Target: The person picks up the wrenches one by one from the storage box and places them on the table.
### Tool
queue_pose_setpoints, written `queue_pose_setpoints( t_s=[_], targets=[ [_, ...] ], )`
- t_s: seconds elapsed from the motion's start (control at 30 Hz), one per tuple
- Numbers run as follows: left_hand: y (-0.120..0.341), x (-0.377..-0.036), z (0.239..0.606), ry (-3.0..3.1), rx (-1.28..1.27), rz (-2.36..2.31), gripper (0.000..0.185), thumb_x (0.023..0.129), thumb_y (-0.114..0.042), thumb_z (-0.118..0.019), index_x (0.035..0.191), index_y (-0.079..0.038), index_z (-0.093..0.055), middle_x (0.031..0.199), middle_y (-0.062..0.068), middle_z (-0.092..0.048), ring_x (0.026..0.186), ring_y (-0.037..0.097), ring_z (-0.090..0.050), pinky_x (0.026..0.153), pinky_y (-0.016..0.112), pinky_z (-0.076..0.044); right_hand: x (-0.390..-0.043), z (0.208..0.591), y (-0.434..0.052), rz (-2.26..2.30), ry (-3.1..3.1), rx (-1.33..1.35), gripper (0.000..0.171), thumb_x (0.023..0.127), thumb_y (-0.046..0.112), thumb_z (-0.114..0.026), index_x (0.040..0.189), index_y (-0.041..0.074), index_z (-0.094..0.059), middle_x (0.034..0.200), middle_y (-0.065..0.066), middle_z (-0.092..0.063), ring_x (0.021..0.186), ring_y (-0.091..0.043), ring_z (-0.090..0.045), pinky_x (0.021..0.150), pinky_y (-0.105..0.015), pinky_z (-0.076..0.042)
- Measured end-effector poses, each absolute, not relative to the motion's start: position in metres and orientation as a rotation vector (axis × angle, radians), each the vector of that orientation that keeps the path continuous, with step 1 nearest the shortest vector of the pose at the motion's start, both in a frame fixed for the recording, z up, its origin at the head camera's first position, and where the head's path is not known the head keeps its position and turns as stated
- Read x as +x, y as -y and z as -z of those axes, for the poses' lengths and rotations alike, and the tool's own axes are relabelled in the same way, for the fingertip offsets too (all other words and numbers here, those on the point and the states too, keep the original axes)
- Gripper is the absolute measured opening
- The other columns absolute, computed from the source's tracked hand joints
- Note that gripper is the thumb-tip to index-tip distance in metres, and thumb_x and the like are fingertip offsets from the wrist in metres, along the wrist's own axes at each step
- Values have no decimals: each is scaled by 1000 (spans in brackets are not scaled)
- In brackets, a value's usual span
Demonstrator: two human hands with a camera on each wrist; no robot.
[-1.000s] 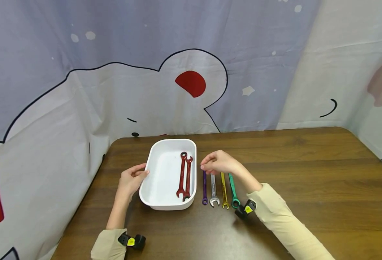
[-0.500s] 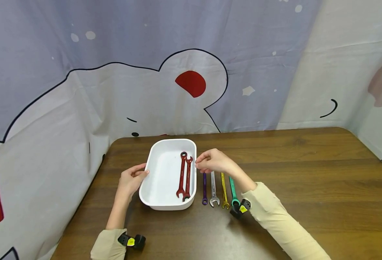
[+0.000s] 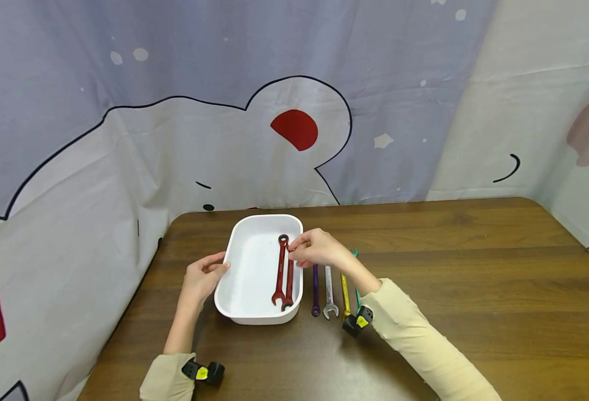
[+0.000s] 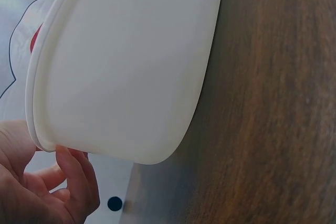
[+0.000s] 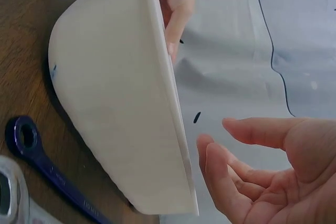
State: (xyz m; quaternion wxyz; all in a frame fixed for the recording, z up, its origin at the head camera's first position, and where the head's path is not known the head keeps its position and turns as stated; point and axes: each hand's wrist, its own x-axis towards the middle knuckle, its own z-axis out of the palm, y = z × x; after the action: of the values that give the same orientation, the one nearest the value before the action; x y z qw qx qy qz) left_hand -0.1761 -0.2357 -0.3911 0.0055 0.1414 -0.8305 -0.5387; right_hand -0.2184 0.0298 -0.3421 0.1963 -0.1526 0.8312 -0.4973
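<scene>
Two red combination wrenches, one on the left (image 3: 280, 270) and one on the right (image 3: 289, 284), lie side by side in a white plastic tray (image 3: 244, 273). My left hand (image 3: 201, 280) grips the tray's left rim between thumb and fingers. Over the tray's right rim hovers my right hand (image 3: 318, 248), partly covering the upper end of the right red wrench. In the right wrist view, a gap shows between its thumb and bent fingers, with nothing held. Right of the tray lie a purple wrench (image 3: 316, 292), a silver wrench (image 3: 329, 292), a yellow wrench (image 3: 345, 292) and a green wrench (image 3: 358, 301).
All of this stands on a brown wooden table (image 3: 455, 267). Behind and to the left hangs a printed curtain (image 3: 189, 150). The right forearm passes above the yellow and green wrenches and hides parts of them.
The right hand has moved left, from above the purple wrench to over the tray's right side. The left hand, the tray and the wrenches have kept their places.
</scene>
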Motion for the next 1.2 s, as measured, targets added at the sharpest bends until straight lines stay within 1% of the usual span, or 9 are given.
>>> queue_pose_setpoints(
  t_s=[0.1,0.17,0.3,0.43,0.57,0.67,0.93,1.13,1.2],
  targets=[
    [236,-176,391,2601,443,1684,41,92,-18,-63,129,-3,-59,110,18,-67,95,21,-63,70,21,-49,-219,343,-25,1393,-2325,-423,25,89,10,-65,108,-6,-65,98,-24,-70,67,-9,-65,72,-32,-58],
    [235,-176,391,2600,441,1680,40,92,-18,-63,129,-2,-59,109,18,-68,95,20,-63,70,20,-49,-220,344,-23,1394,-2320,-417,26,88,10,-65,109,-6,-64,98,-24,-70,69,-13,-67,70,-30,-58],
    [235,-175,390,2595,435,1678,40,92,-18,-64,128,-2,-59,109,19,-68,95,21,-63,69,19,-48,-221,345,-18,1393,-2322,-419,29,88,9,-65,112,-8,-63,97,-22,-71,75,-20,-70,70,-31,-58],
    [236,-176,391,2600,440,1679,40,92,-18,-64,129,-2,-59,108,16,-68,96,21,-63,70,20,-48,-222,345,-15,1379,-2336,-425,32,88,9,-64,115,-9,-62,98,-24,-71,77,-23,-71,70,-31,-58],
    [236,-176,391,2602,437,1681,40,92,-18,-63,129,-3,-59,107,15,-68,95,20,-63,70,21,-49,-221,343,-12,1374,-2342,-407,31,88,9,-64,115,-8,-62,100,-26,-70,84,-31,-71,73,-34,-58],
    [236,-176,392,2599,429,1681,40,92,-18,-63,129,-2,-59,108,17,-68,95,20,-63,71,21,-50,-222,343,-10,1367,-2349,-394,31,88,11,-65,115,-6,-63,100,-25,-70,87,-33,-71,75,-36,-58],
    [236,-175,392,2585,429,1688,40,92,-18,-64,128,-2,-60,109,18,-68,99,23,-63,71,20,-49,-225,347,-7,1372,-2350,-382,31,88,11,-66,113,-5,-64,98,-25,-71,90,-34,-70,76,-35,-57],
    [236,-176,392,2588,434,1681,40,91,-19,-64,128,-2,-60,106,15,-69,95,19,-63,70,19,-48,-228,346,-6,1361,-2377,-383,32,87,12,-67,114,-4,-64,96,-23,-71,88,-33,-70,75,-33,-57],
    [236,-176,392,2588,434,1681,40,91,-19,-64,128,-3,-60,106,15,-70,95,19,-63,70,19,-48,-228,346,-4,1355,-2379,-385,33,87,12,-67,115,-5,-64,96,-22,-71,88,-33,-69,76,-34,-57]
  ],
)
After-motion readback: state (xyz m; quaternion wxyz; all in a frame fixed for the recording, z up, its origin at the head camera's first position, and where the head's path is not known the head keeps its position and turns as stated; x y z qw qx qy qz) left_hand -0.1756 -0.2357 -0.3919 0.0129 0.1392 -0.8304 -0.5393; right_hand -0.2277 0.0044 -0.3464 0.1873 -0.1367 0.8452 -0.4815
